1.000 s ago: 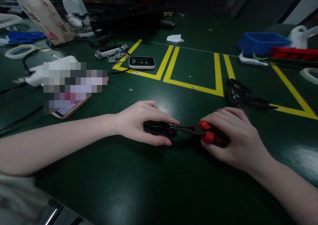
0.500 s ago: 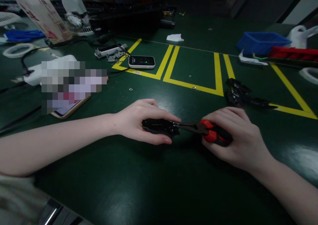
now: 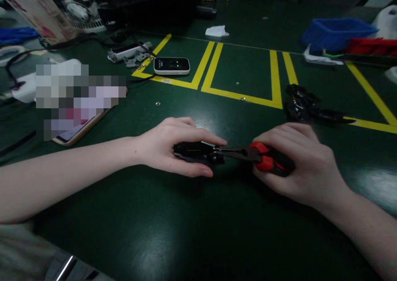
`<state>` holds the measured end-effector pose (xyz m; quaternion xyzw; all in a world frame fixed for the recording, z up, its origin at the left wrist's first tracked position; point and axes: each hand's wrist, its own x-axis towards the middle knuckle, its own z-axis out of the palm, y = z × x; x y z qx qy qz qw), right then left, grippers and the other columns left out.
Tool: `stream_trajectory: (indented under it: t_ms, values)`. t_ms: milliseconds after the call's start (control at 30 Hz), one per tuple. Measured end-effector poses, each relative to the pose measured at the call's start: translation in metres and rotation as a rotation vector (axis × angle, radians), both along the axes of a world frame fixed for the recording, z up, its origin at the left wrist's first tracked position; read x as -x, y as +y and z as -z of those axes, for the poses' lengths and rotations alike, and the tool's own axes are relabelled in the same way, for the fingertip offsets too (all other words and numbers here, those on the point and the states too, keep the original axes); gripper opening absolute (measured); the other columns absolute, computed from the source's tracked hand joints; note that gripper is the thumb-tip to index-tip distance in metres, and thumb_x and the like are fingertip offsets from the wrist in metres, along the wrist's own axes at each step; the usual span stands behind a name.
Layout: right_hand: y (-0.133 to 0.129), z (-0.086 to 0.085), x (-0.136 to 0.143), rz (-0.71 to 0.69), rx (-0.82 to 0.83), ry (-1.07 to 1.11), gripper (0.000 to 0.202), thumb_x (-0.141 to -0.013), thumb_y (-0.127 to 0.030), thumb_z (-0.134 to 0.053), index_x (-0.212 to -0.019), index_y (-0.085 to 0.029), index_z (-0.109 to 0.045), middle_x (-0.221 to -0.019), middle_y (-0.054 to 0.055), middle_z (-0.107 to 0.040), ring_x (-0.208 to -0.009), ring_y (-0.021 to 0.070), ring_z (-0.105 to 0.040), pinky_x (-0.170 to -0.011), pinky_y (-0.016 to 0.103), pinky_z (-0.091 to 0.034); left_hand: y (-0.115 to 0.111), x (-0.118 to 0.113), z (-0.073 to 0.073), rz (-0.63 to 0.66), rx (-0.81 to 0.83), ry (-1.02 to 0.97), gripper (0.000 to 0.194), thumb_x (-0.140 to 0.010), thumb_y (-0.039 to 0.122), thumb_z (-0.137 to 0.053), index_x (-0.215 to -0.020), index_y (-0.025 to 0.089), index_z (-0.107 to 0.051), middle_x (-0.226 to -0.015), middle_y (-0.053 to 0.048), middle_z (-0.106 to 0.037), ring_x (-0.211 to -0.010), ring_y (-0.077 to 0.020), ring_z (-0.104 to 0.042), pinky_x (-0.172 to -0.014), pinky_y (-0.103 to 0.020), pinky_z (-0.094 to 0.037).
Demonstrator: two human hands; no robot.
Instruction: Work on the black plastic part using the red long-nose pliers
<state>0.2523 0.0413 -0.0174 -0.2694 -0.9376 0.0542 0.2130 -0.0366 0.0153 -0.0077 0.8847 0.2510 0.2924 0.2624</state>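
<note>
My left hand (image 3: 173,144) holds a small black plastic part (image 3: 195,151) between thumb and fingers, just above the green table (image 3: 173,215). In my right hand (image 3: 297,161) is a pair of long-nose pliers (image 3: 262,156) with red and black handles, my fingers wrapped round the grips. The narrow jaws point left and meet the right end of the black part. Whether they grip something there is too dark and small to tell. The palm side of my right hand is hidden.
Ahead lie a white-and-black device (image 3: 171,66) with green lights, metal pieces (image 3: 136,59), small rings (image 3: 158,104) and yellow tape outlines (image 3: 242,97). A phone (image 3: 89,120) is at left. Crumpled black plastic (image 3: 300,103), a blue bin (image 3: 338,33) and a red tray (image 3: 362,46) stand right.
The view has shifted slightly, so things on the table sit a little higher in the picture. Both hands keep their hold, the plier jaws still at the black part.
</note>
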Motion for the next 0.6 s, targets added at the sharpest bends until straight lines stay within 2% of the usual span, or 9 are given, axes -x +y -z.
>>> stream_trajectory:
  t_ms: [133,300,600]
  values:
    - [-0.0007,-0.0016,-0.0009,0.006,-0.002,0.003,0.021,-0.082,-0.027,-0.061,-0.100,-0.027,-0.051,-0.086,0.004,-0.064,-0.082,0.0278,-0.063,-0.084,0.051,-0.043,-0.0011,0.0003,-0.0002,-0.003,0.039,-0.030,0.046,-0.087,0.042,-0.073,-0.122,0.014,-0.066,-0.099,-0.006,-0.076,-0.078,-0.0144,-0.065,-0.072,-0.024,-0.048]
    - [-0.0013,-0.0023,-0.0010,0.022,-0.008,0.001,0.020,-0.082,-0.027,-0.061,-0.099,-0.027,-0.051,-0.086,0.004,-0.064,-0.083,0.0284,-0.063,-0.085,0.050,-0.042,-0.0024,0.0011,-0.0011,-0.025,0.083,-0.048,0.041,-0.084,0.041,-0.077,-0.115,0.016,-0.068,-0.100,-0.005,-0.075,-0.086,-0.0143,-0.067,-0.075,-0.022,-0.050]
    - [-0.0035,-0.0027,-0.0007,0.005,-0.027,-0.006,0.016,-0.085,-0.029,-0.057,-0.099,-0.027,-0.049,-0.084,0.004,-0.063,-0.080,0.0278,-0.062,-0.087,0.051,-0.041,-0.0023,0.0013,-0.0007,-0.054,0.124,-0.068,0.039,-0.078,0.051,-0.078,-0.099,0.019,-0.069,-0.086,-0.002,-0.072,-0.073,-0.0139,-0.065,-0.064,-0.026,-0.050]
